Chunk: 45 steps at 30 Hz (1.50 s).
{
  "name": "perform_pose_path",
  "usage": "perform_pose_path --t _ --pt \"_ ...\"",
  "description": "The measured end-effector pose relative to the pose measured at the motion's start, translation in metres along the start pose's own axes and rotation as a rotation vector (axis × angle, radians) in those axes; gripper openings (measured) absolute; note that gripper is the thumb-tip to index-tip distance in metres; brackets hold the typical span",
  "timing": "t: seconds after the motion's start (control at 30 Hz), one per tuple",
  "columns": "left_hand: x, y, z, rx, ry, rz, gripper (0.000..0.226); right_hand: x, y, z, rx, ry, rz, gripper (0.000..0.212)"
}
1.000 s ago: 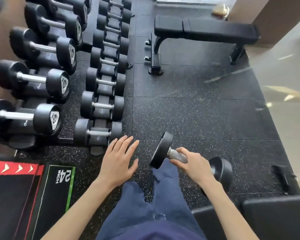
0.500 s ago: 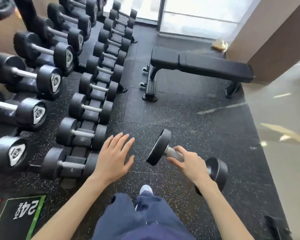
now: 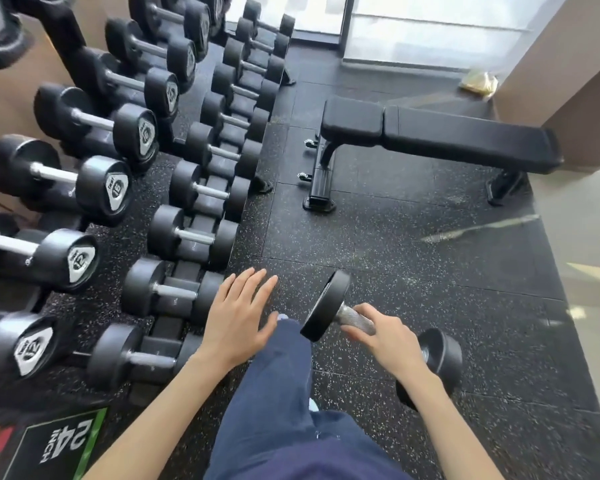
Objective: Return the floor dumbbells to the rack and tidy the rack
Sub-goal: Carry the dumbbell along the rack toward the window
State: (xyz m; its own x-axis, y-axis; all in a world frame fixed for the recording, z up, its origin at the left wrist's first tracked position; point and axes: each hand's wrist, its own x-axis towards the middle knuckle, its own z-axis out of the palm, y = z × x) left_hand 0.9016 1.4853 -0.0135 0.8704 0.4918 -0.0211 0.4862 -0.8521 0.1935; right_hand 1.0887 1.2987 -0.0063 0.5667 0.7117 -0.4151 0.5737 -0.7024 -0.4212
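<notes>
Since the earlier frame the view has tipped up along the rack, so more of its far end and the window now show, while both hands sit much as they did. The right hand (image 3: 390, 336) has its fingers (image 3: 355, 330) curled around the knurled steel handle of a black round-headed rubber dumbbell (image 3: 326, 306), held off the black speckled rubber floor (image 3: 413, 254). The left hand (image 3: 238, 315) hangs empty, fingers spread, palm down.

Left of those spread fingers stands the black steel two-tier dumbbell rack (image 3: 184, 268); its low row looks full, and no free cradle can be picked out. So the job looks midway: one dumbbell is in hand and not yet racked, no others are visible on the floor, and any straightening is still to do.

Silver end badges on the upper-tier dumbbells (image 3: 118, 188) read 12 and 16; the brand is too small to read. Below the left wrist, a green-edged black box (image 3: 49, 452) reads "24 INCH".
</notes>
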Motion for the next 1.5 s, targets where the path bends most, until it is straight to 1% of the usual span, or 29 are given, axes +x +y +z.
perform_pose_path --t 0.17,0.27,0.4,0.57,0.7,0.87,1.03,1.27,1.4,1.5 --pt "0.069 -0.036 -0.015 0.008 0.019 -0.019 0.057 0.073 -0.018 -0.036 -0.040 0.009 -0.022 0.052" --pt "0.113 -0.055 -0.027 0.002 0.034 -0.014 0.057 0.120 -0.036 -0.066 -0.067 0.031 -0.037 0.049" --pt "0.163 -0.077 -0.037 -0.009 0.048 -0.005 0.058 0.172 -0.060 -0.094 -0.046 0.070 -0.040 0.046" --pt "0.212 -0.096 -0.035 -0.029 0.044 0.015 0.057 0.221 -0.075 -0.104 0.002 0.030 -0.032 0.044" --pt "0.243 -0.107 -0.027 -0.054 0.022 0.009 0.056 0.254 -0.073 -0.101 0.030 -0.031 -0.009 0.044" --pt "0.296 -0.121 -0.018 -0.040 -0.035 -0.046 0.056 0.319 -0.061 -0.113 -0.015 -0.118 -0.007 0.040" --pt "0.380 -0.127 -0.026 -0.015 -0.026 -0.078 0.056 0.405 -0.060 -0.160 -0.068 -0.116 -0.059 0.045" --pt "0.492 -0.135 -0.047 -0.011 0.038 -0.158 0.056 0.521 -0.068 -0.255 -0.163 -0.077 -0.161 0.042" --pt "0.529 -0.141 -0.043 -0.038 0.047 -0.214 0.056 0.566 -0.069 -0.276 -0.168 -0.099 -0.172 0.039" --pt "0.546 -0.144 -0.034 -0.045 0.016 -0.212 0.055 0.590 -0.069 -0.276 -0.135 -0.141 -0.162 0.038"
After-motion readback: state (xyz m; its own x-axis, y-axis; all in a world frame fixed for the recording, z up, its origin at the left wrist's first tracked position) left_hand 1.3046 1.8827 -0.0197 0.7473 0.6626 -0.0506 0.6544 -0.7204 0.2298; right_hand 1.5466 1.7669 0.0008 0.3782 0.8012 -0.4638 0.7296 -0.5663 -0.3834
